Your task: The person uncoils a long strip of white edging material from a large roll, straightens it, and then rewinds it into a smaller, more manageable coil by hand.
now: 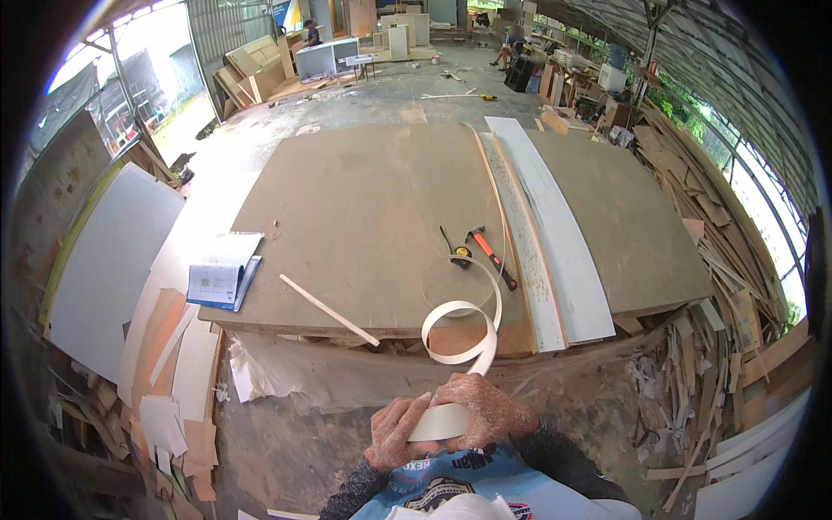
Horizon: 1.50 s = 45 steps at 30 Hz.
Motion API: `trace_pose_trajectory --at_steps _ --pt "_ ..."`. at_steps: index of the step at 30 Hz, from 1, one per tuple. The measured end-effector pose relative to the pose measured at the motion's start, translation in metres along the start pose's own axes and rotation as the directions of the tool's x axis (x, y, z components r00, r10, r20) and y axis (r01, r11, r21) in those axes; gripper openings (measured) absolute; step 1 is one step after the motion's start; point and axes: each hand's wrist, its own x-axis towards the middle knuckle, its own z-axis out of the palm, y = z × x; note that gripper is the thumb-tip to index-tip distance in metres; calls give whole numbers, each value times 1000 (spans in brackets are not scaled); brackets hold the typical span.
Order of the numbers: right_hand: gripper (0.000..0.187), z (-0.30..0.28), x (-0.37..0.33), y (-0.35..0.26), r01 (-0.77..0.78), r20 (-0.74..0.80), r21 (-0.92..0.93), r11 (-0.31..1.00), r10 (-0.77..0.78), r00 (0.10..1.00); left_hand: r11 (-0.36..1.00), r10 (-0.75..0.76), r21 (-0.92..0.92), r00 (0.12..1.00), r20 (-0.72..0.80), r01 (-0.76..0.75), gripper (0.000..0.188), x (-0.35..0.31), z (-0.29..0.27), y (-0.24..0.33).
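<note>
Broadly, from left to right: a blue-and-white open booklet (pixel 227 282) lies at the left edge of a large, flat brown board (pixel 364 208), with a thin, pale straight stick (pixel 329 310) slanting across the near edge to its right.

Nearer than that edge, at centre, the left hand (pixel 397 431) is curled, fingers bent over the left side of a cream-white, flexible flat band (pixel 489 347). A short, broad stretch of the band shows between the two hands. Just beside it, the right hand (pixel 490 407) is closed over the band's right side, knuckles up; its fingertips are hidden. Both forearms, in dark sleeves, angle inward from the near side.

From the far side of the right hand, the nearer one to this free length, the band curls into a loop and then runs away, its long axis going near to far. Right of the loop's upper part lies an orange-and-black hammer (pixel 492 257); farther right, a long white panel (pixel 552 230) also points away.
</note>
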Motion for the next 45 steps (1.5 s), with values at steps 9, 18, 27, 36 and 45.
trace_pose_trajectory --at_steps 9,18,27,36,45 --pt "44 15 0 -13 -63 -187 398 915 148 971 956 -293 -165 855 -428 244 88 -2 1 16" --pt "48 105 10 15 371 -533 811 452 311 787 863 -504 -295 652 -566 411 90 6 8 39" --pt "60 50 41 -6 169 -274 501 849 -30 961 926 -348 -93 729 -589 367 84 -9 -32 31" --pt "51 38 53 -34 61 -112 283 957 -30 993 967 -236 33 940 -245 251 73 -14 -79 33" --pt "55 81 62 -9 279 -430 555 783 -17 903 955 -235 42 831 -504 295 67 -10 -61 32"
